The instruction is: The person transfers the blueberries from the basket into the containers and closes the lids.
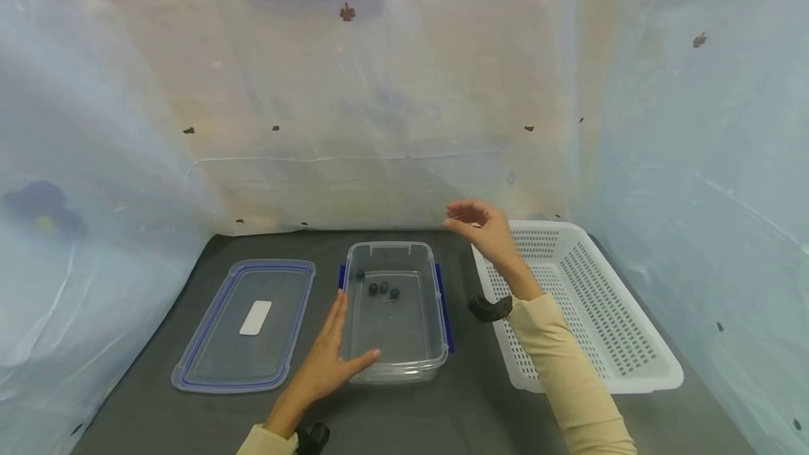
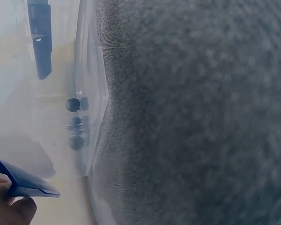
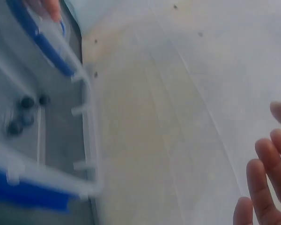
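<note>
My left hand [image 1: 329, 360] lies flat with straight fingers against the left wall of the clear plastic container [image 1: 395, 311], thumb across its near corner, while my right hand [image 1: 483, 227] is raised above the table [image 1: 442, 413] with loosely curved fingers, holding nothing. The container's long axis runs away from me, with four small dark balls [image 1: 379, 288] near its far end. Its blue-rimmed lid [image 1: 246, 325] lies just to the left, a white perforated basket [image 1: 588, 307] to the right, and pale sheeting [image 1: 379, 90] hangs behind.
</note>
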`<control>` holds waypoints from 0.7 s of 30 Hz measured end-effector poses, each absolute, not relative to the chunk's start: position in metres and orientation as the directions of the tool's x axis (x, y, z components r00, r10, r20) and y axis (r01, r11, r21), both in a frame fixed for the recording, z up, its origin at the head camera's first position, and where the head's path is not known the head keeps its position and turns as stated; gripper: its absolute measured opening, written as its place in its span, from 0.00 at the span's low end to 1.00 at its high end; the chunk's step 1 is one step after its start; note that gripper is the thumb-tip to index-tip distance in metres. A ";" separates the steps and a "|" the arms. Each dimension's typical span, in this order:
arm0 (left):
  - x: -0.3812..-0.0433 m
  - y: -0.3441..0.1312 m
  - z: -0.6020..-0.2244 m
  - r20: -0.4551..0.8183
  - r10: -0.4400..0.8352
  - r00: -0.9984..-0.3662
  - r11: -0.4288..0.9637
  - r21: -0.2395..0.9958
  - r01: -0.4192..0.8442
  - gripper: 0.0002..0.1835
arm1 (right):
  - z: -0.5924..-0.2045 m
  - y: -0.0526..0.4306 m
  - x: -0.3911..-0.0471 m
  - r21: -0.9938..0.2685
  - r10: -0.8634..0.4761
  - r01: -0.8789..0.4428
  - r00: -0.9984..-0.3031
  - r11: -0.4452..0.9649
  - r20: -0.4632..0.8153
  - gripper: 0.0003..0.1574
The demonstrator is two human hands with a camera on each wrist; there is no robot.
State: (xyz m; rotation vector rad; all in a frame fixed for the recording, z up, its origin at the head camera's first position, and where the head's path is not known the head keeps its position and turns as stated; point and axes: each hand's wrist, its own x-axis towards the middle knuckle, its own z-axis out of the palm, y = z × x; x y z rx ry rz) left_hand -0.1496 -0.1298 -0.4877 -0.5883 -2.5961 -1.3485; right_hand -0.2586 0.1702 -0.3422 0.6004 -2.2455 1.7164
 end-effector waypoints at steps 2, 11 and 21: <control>-0.149 -0.129 -0.487 0.340 0.276 -0.899 0.544 0.715 0.438 0.59 | -0.343 0.185 -0.259 -0.857 -0.163 -0.458 -0.888 0.236 0.429 0.18; -0.143 -0.127 -0.483 0.437 0.298 -0.848 0.662 0.546 0.514 0.59 | -0.341 0.233 -0.241 -0.881 -0.084 -0.378 -0.925 0.286 0.370 0.18; -0.140 -0.129 -0.488 0.359 0.277 -0.891 0.638 0.625 0.450 0.64 | -0.384 0.289 -0.255 -0.918 0.058 -0.216 -0.967 0.331 0.248 0.27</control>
